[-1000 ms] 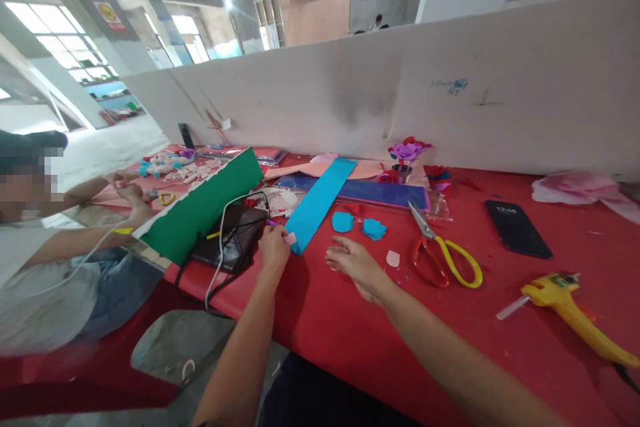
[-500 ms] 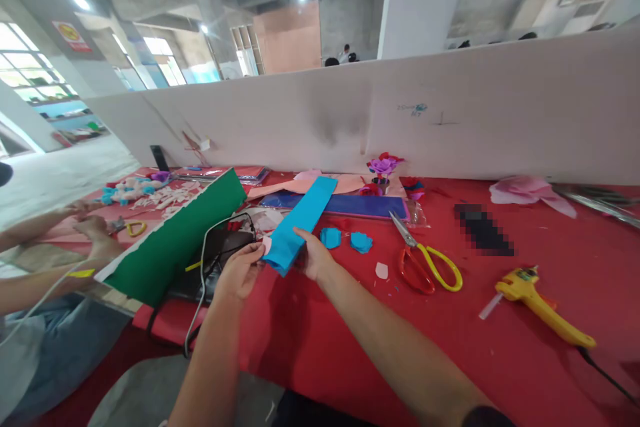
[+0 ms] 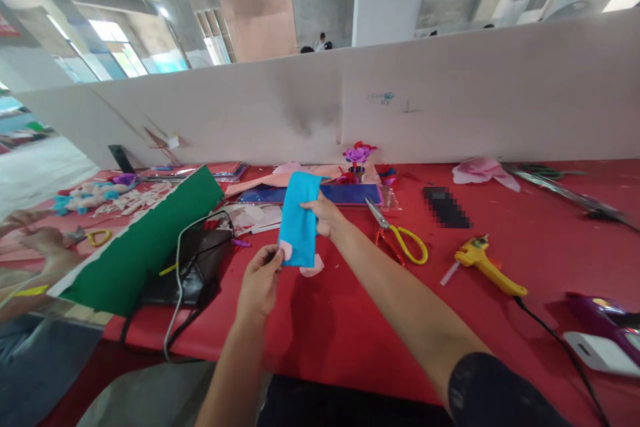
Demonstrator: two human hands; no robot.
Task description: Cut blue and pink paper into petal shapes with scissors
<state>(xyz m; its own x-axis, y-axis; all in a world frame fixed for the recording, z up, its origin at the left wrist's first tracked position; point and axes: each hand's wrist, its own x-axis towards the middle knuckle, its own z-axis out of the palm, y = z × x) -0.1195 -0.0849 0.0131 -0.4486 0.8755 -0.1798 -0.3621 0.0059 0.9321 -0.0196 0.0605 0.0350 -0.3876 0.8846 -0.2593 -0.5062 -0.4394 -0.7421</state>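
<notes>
A bright blue strip of paper point(image 3: 299, 220) is raised over the red table, its top end bent over. Between thumb and fingers, my left hand point(image 3: 261, 280) pinches the strip's lower left corner together with a small pale pink paper piece point(image 3: 286, 250). My right hand point(image 3: 327, 215) grips the strip's right edge farther up, with the index finger lying across its front. Another pale pink scrap point(image 3: 313, 265) lies on the table just behind the strip's lower edge. Scissors point(image 3: 400, 237) with one red and one yellow handle lie right of my right hand.
A yellow glue gun point(image 3: 487, 265) with a cord lies at right, near a pixelated dark object point(image 3: 447, 207). A green sheet point(image 3: 150, 247) and white cable point(image 3: 181, 267) are at left, beside a co-worker's hands point(image 3: 45, 240). Paper flowers point(image 3: 359, 155) stand at the back.
The blue strip has swung from a long slant to a nearly upright, shorter-looking shape, its top now bent over. The view has turned right. The small blue cut pieces no longer show.
</notes>
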